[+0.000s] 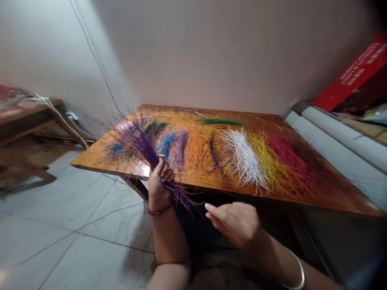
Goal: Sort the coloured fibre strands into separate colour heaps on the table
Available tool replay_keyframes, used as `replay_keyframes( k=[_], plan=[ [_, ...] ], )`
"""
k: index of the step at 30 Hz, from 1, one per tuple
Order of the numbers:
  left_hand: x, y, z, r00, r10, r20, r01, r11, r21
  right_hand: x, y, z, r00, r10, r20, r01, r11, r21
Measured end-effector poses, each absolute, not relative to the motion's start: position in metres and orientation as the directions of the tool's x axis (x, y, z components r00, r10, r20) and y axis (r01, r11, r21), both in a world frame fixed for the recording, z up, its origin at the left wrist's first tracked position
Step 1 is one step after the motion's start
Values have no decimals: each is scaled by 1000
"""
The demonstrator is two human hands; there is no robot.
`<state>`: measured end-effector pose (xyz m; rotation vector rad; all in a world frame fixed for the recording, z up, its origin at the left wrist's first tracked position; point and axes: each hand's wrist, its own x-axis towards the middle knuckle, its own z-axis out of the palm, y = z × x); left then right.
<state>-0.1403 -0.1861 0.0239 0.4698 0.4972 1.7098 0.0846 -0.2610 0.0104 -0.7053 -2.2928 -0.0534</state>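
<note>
My left hand (161, 177) is closed around the middle of a bundle of purple strands (142, 145) with some orange ones mixed in. The bundle is tilted over the table's front edge. Its wide end fans out to the upper left, and the shorter end (183, 197) sticks out below my fist to the lower right. Just right of that end, my right hand (236, 221) is closed in a pinch, thumb toward the strand tips. Thin strands reach close to its fingertips; whether one is between them is too fine to make out.
On the wooden table (263, 121) lie piles of white strands (246, 159), yellow strands (270, 161), magenta strands (288, 157), orange strands (196, 151), blue strands (167, 145) and green strands (222, 121). A red box (353, 72) stands at right. Another table (27, 117) with cables is at left.
</note>
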Motion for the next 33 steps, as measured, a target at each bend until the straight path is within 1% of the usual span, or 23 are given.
replay_keyframes(
  k=[3,5,8,12,15,17,19,22,23,25,27,28,30,32,33],
  plan=[
    [-138,-185,25,-175,984,22,-810,-157,565,76,-243,16,-622,527,580,605,793,-71],
    [-138,-185,25,-181,983,14,-807,-157,569,74,-235,15,-633,557,538,636,770,-49],
    [-140,-184,23,-191,982,8,-801,-160,576,76,-230,9,-643,570,511,631,773,-68],
    [-149,-182,14,-203,979,-12,-817,-162,554,89,-228,7,-637,577,512,620,777,-104],
    [-161,-182,7,-220,975,-13,-831,-180,527,106,-230,14,-580,605,545,647,749,-144],
    [-171,-185,5,-248,969,-1,-844,-215,491,119,-234,21,-504,649,570,678,706,-206],
    [-180,-189,5,-281,959,23,-855,-261,448,129,-238,28,-413,702,580,697,654,-294],
    [-186,-196,6,-293,955,47,-864,-285,416,139,-241,36,-224,815,535,704,515,-489],
    [-187,-198,6,-293,955,50,-864,-287,414,141,-239,39,-154,856,493,685,453,-571],
    [-186,-200,6,-296,954,43,-860,-286,423,145,-230,46,-38,922,385,581,334,-742],
    [-184,-202,6,-311,950,24,-853,-290,434,147,-213,55,19,968,251,403,223,-888],
    [-183,-203,6,-318,948,15,-850,-293,439,147,-202,59,29,984,176,308,158,-938],
    [-182,-204,8,-325,946,9,-846,-295,443,145,-173,67,24,1000,10,154,6,-988],
    [-181,-204,9,-318,948,19,-851,-294,436,139,-140,69,-1,990,-140,79,-140,-987],
    [-180,-204,10,-310,950,26,-854,-291,431,135,-122,67,-24,982,-186,63,-184,-981]
  ],
)
